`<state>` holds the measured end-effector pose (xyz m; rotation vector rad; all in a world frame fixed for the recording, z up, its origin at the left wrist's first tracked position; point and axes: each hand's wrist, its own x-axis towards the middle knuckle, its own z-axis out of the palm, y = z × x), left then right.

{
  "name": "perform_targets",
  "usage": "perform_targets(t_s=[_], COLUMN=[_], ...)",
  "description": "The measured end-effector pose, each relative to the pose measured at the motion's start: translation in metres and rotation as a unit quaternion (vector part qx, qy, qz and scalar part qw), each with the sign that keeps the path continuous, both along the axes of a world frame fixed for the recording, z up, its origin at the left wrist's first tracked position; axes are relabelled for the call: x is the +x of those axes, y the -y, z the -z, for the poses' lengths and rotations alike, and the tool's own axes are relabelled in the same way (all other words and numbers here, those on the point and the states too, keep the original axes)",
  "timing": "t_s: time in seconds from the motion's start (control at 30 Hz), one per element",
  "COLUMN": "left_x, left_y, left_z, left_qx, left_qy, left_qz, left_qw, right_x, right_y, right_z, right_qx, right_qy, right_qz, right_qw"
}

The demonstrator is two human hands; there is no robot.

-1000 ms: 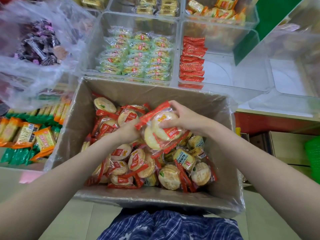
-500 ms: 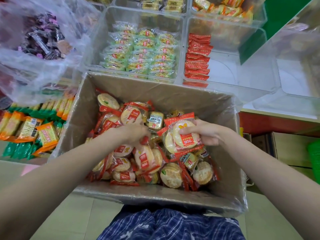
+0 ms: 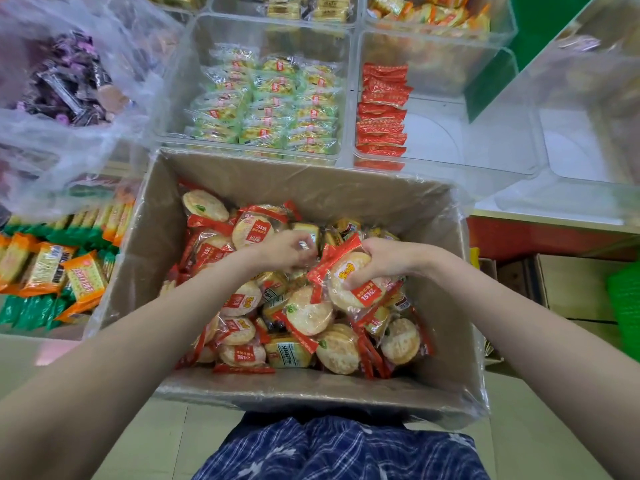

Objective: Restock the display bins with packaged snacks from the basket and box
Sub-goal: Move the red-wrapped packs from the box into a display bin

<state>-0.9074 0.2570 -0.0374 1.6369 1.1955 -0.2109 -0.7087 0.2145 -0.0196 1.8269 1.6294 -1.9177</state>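
A plastic-lined cardboard box [image 3: 446, 271] in front of me holds a heap of round rice crackers in red-edged clear packets [image 3: 308, 315]. My right hand [image 3: 379, 259] grips a stack of these packets [image 3: 356, 289] just above the heap. My left hand [image 3: 287, 251] reaches into the middle of the box, its fingers curled round a small packet [image 3: 306, 244]. Beyond the box stand clear display bins: one full of green-yellow packets [image 3: 270, 105], one [image 3: 485, 147] with a single row of red packets [image 3: 382, 112] along its left side.
A clear bag of dark purple sweets [image 3: 65, 91] hangs at the upper left. Orange and green snack packs [image 3: 52, 268] lie in a bin left of the box. Further bins with yellow and orange packets [image 3: 429, 13] stand behind. Cardboard boxes [image 3: 571, 289] sit low at the right.
My right hand has sunk with its stack of crackers toward the heap. My left hand moved from the left part of the heap to the middle and closed on a small packet.
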Motion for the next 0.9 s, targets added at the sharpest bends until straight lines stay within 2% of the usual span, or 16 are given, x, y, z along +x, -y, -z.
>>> perform_targets(t_s=[0.07, 0.13, 0.2, 0.27, 0.33, 0.4, 0.47, 0.5, 0.57, 0.6, 0.67, 0.7, 0.73, 0.8, 0.9], left_x=[-0.007, -0.010, -0.010, -0.010, -0.009, -0.010, -0.011, -0.011, -0.014, -0.017, -0.023, -0.026, -0.030, -0.033, -0.031], left_y=[0.007, 0.018, 0.024, 0.021, 0.012, 0.001, -0.010, -0.013, -0.012, -0.009, 0.000, 0.005, 0.009, 0.012, 0.009], left_z=[0.015, 0.026, 0.031, 0.026, 0.015, 0.002, -0.006, -0.008, -0.001, 0.009, 0.027, 0.035, 0.039, 0.040, 0.035], left_qx=[0.008, -0.031, -0.027, -0.059, -0.077, -0.023, 0.106, 0.177, 0.252, 0.262, 0.220, 0.191, 0.169, 0.145, 0.092], left_qy=[-0.122, -0.161, -0.139, -0.096, -0.066, -0.017, 0.044, 0.065, 0.053, 0.027, -0.037, -0.053, -0.046, -0.006, -0.002], left_qz=[0.093, 0.139, 0.136, 0.111, 0.129, 0.124, 0.050, 0.023, 0.046, 0.098, 0.203, 0.215, 0.183, 0.033, -0.098], left_qw=[0.988, 0.977, 0.981, 0.987, 0.986, 0.992, 0.992, 0.982, 0.965, 0.960, 0.953, 0.956, 0.967, 0.989, 0.991], right_x=[0.007, 0.011, 0.017, 0.021, 0.024, 0.026, 0.030, 0.032, 0.035, 0.035, 0.033, 0.033, 0.032, 0.030, 0.023], right_y=[0.001, 0.002, 0.003, 0.004, 0.004, 0.002, -0.001, -0.003, -0.006, -0.006, -0.004, -0.003, -0.001, 0.002, 0.003], right_z=[0.007, 0.010, 0.015, 0.015, 0.013, 0.011, 0.008, 0.007, 0.005, 0.005, 0.009, 0.011, 0.014, 0.018, 0.024], right_qx=[0.008, -0.028, -0.062, -0.065, -0.081, -0.092, -0.098, -0.094, -0.087, -0.086, -0.087, -0.088, -0.091, -0.097, -0.106], right_qy=[0.002, -0.054, -0.098, -0.127, -0.150, -0.183, -0.226, -0.243, -0.259, -0.255, -0.233, -0.222, -0.214, -0.211, -0.229], right_qz=[0.026, 0.125, 0.200, 0.224, 0.253, 0.297, 0.356, 0.379, 0.396, 0.394, 0.388, 0.390, 0.391, 0.398, 0.395], right_qw=[1.000, 0.990, 0.973, 0.964, 0.952, 0.933, 0.901, 0.888, 0.877, 0.879, 0.887, 0.889, 0.890, 0.888, 0.883])
